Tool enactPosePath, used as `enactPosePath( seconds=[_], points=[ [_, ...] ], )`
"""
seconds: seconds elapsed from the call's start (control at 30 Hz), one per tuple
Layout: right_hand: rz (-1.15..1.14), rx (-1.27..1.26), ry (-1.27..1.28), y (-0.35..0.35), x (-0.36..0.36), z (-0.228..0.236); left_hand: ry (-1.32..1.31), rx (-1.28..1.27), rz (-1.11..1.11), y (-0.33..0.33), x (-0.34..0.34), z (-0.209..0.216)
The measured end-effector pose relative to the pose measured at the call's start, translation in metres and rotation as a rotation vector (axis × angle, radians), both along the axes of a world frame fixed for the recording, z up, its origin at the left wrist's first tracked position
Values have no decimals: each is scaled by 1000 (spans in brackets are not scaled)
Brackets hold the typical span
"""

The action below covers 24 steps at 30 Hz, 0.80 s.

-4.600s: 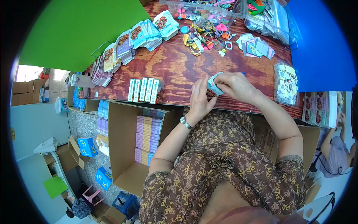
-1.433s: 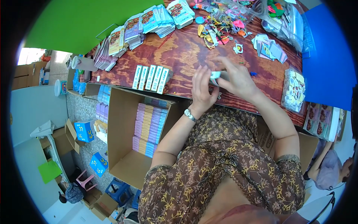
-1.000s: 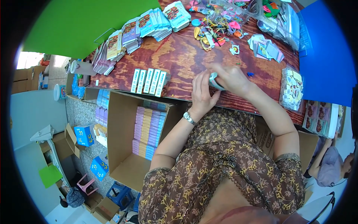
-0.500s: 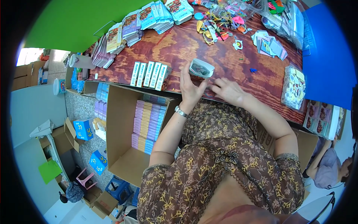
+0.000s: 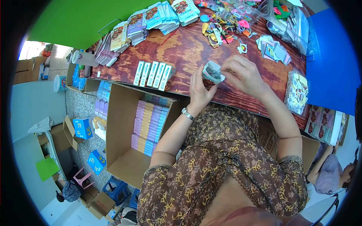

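Observation:
A small open carton (image 5: 210, 79) is tilted above the front edge of the table, with something greyish and shiny, like clear plastic, showing in its mouth. My left hand (image 5: 201, 92) wraps round the carton from the left, thumb below and fingers along its side. My right hand (image 5: 246, 74) is raised at the carton's right rim, fingers bent and closed together. What those fingertips hold at the opening is too small to make out. To the left, several closed cartons (image 5: 154, 76) stand in a row on the table.
Flat carton stacks (image 5: 162, 19) line the far left edge. A pile of colourful small parts (image 5: 226, 28) lies at the far middle, with loose cards (image 5: 273, 49) to its right. A clear tub of cut pieces (image 5: 296, 92) sits at right. Below, a large cardboard box (image 5: 124, 150) holds packed cartons.
My right hand has risen from the table to the carton's rim, its fingers closing there. My left hand has shifted the carton slightly right and tilted it.

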State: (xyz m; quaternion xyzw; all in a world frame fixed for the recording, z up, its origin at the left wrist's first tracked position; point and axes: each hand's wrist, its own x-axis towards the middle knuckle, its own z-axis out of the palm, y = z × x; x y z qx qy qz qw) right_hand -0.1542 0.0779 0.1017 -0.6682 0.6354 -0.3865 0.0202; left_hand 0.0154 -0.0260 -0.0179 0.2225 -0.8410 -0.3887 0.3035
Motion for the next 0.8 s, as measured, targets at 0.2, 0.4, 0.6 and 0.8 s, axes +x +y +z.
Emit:
enactPosePath(
  seconds=[0.2, 0.4, 0.6, 0.8],
  points=[
    [59, 23, 154, -10, 2, -17, 28, -36, 6, 5, -6, 3],
    [-222, 70, -291, -10, -23, -22, 7, 96, 24, 3, 1, 3],
    [-660, 197, 240, 4, -120, -128, 23, 94, 4, 8, -6, 6],
    [-585, 404, -144, 8, -128, -130, 42, 7, 6, 9, -7, -1]
  ],
)
